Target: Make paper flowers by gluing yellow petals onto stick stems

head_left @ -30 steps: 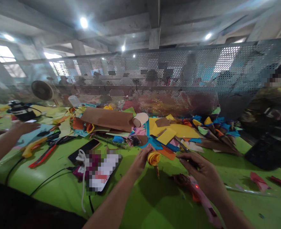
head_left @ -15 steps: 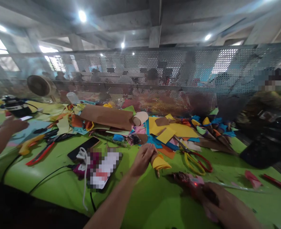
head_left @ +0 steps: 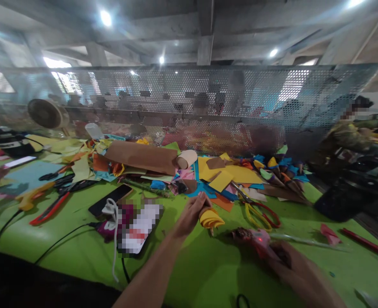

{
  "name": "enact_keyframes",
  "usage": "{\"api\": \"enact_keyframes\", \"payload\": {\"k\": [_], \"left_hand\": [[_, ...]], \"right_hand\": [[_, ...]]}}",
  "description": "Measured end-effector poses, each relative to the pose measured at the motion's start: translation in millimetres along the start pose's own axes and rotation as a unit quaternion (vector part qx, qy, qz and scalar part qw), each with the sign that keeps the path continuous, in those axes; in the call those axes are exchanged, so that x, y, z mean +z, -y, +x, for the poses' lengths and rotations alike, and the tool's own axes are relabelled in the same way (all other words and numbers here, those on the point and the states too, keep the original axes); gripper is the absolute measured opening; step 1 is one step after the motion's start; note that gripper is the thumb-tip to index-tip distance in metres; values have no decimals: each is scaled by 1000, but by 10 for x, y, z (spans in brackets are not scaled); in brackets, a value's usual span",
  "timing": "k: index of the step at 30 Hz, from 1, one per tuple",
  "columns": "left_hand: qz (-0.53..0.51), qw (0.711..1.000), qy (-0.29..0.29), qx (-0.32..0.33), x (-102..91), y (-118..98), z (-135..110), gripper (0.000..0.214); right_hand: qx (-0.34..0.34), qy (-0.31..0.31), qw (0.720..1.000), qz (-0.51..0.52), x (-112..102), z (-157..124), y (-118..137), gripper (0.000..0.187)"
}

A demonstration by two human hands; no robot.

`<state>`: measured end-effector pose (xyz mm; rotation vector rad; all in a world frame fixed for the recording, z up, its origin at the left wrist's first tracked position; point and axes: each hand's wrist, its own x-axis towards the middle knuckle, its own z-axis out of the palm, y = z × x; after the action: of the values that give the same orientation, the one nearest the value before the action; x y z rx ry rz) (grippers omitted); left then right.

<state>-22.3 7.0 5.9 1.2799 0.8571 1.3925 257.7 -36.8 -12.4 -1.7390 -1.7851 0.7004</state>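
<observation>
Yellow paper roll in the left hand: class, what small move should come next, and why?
Probably lift the glue gun and bring its nozzle to the yellow paper roll. The left hand holds the roll just above the green table. The right hand grips the gun, which lies there with a red light showing. The scissors lie unused beyond.

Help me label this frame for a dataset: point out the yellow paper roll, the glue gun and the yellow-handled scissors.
yellow paper roll (head_left: pixel 212 218), head view, its fanned yellow end.
glue gun (head_left: pixel 260 241), head view, pink body by the red light.
yellow-handled scissors (head_left: pixel 246 204), head view, where blades meet handles.
</observation>
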Motion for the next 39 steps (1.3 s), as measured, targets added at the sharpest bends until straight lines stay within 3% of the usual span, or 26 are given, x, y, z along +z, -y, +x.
{"api": "enact_keyframes", "payload": {"k": [2, 5, 10, 13, 17, 25, 30, 39], "left_hand": [[0, 1000, 3, -6, 8, -39, -7, 56], [7, 1000, 14, -18, 28, -101, -22, 57], [8, 999, 33, -43, 46, -124, -49, 58], [1, 998, 41, -50, 41, -92, -53, 56], [14, 997, 54, -59, 35, -53, -41, 59], [44, 994, 71, -74, 30, -54, -32, 65], [54, 993, 67, -81, 25, -44, -17, 65], [74, 992, 73, -74, 47, -89, -11, 69]], "right_hand": [[37, -38, 993, 103, -1, -49, 35, 33], [103, -76, 954, 272, -41, -143, 79, 44], [170, 17, 861, 479, -142, -196, 202, 31], [182, 26, 832, 523, -155, -146, 287, 30], [154, 43, 855, 493, -119, -94, 359, 39], [-19, 40, 960, 276, -103, -150, 656, 41], [-42, 34, 971, 232, -104, -162, 713, 39], [-86, 65, 977, 186, -74, -131, 594, 38]]}}
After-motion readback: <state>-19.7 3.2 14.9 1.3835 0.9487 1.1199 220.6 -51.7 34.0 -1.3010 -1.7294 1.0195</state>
